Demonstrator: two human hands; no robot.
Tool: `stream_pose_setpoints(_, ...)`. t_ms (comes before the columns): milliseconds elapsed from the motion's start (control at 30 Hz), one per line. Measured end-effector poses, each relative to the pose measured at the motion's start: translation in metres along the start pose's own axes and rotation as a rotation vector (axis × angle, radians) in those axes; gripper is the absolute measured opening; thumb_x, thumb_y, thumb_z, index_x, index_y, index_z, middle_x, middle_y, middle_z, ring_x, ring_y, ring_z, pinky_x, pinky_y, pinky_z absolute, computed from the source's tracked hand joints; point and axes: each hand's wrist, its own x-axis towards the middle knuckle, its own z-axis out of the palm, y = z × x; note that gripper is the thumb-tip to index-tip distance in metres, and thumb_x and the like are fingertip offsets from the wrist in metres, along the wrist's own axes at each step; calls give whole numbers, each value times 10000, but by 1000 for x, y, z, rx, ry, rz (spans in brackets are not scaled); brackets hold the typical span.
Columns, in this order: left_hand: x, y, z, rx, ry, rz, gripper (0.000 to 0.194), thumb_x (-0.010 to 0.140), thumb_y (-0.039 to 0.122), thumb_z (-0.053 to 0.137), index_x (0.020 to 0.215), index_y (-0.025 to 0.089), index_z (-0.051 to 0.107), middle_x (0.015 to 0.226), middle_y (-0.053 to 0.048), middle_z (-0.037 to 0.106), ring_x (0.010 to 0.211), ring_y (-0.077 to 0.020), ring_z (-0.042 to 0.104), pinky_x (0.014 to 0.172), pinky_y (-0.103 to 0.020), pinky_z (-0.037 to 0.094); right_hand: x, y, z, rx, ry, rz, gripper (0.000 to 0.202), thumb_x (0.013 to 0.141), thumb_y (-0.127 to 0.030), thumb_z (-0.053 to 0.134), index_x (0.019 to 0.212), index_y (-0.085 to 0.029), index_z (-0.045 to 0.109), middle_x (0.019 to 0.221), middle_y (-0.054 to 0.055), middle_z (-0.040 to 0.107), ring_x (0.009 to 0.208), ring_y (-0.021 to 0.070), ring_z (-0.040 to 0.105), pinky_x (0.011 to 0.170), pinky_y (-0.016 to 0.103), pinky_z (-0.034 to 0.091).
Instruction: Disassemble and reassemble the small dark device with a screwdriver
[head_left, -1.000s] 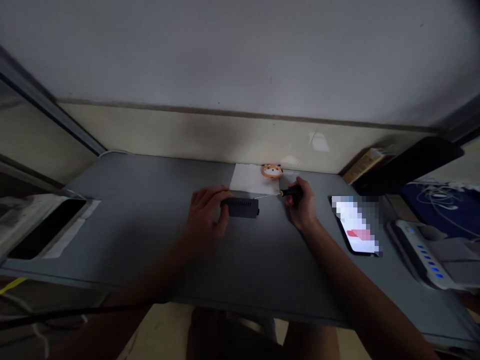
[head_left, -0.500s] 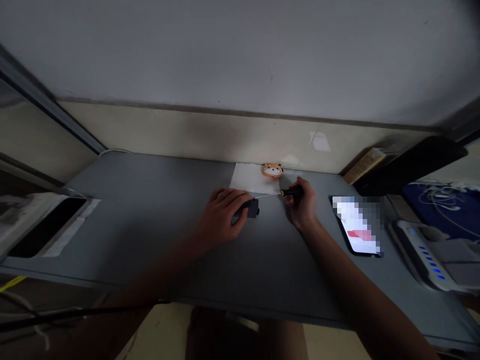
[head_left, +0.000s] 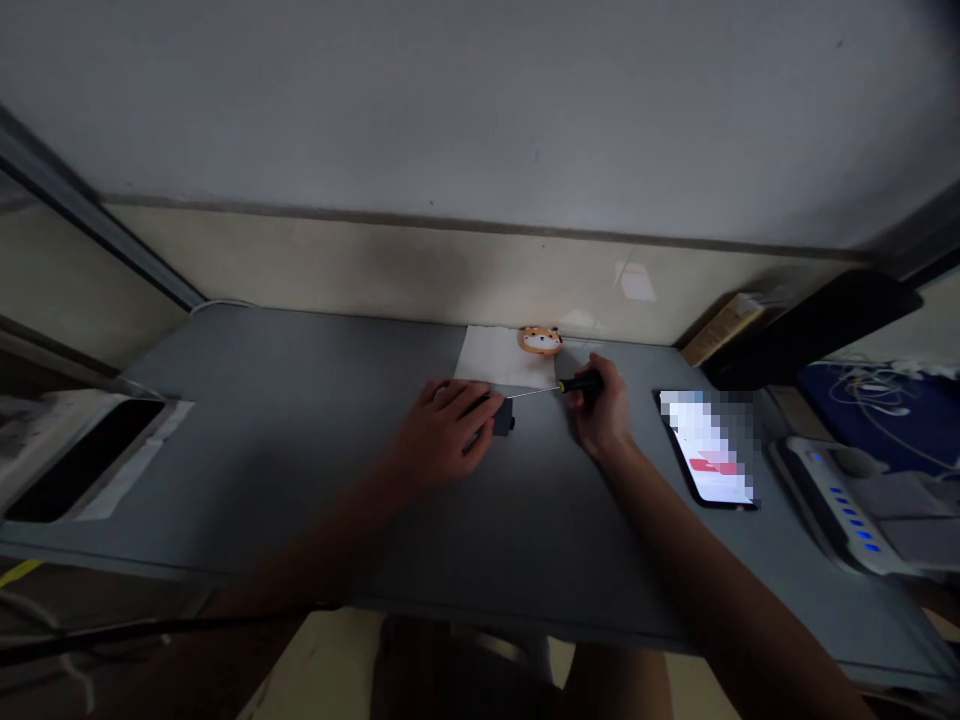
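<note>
My left hand (head_left: pixel 448 428) is closed around a small dark grey block-like part (head_left: pixel 503 417), which shows only at its right end with a short black stub; what it is I cannot make out. In my right hand (head_left: pixel 604 410) is a screwdriver (head_left: pixel 579 384) with a black handle and yellow collar. Its thin shaft points left, and the tip reaches the upper edge of the grey part by my left fingertips. Whether the tip sits in a screw is too small to tell. Behind both hands lies a white paper sheet (head_left: pixel 495 353).
An orange animal-face case (head_left: pixel 541 341) sits on the paper's right corner. A lit phone (head_left: pixel 709 455) lies right of my right arm, beside a white power strip (head_left: pixel 844 515) with blue lights. At left is a dark phone-like slab (head_left: pixel 86 460). A wall (head_left: pixel 360 260) bounds the grey desk.
The view has shifted slightly. My left fingers now cover more of the grey part's top edge. The screwdriver stays at nearly the same place against it.
</note>
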Motion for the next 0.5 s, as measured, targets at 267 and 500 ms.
stream_pose_setpoints(267,-1,-1,8,-6,-8,34,318,991,160,494,1201,203,730,1086,-82,781,952,-225,697,904,-368,511,6,-3,-3,31,74,-41,260,749,-354,697,613,-229,513,517,-71,528,363,61,382,356,231,282)
stream_pose_setpoints(500,7,0,5,-200,-75,23,393,1014,154,475,1329,224,701,1218,-83,774,1100,-221,707,1002,-365,527,14,-4,-7,20,100,-85,266,774,-380,668,637,-240,487,520,-80,511,357,70,394,368,244,272)
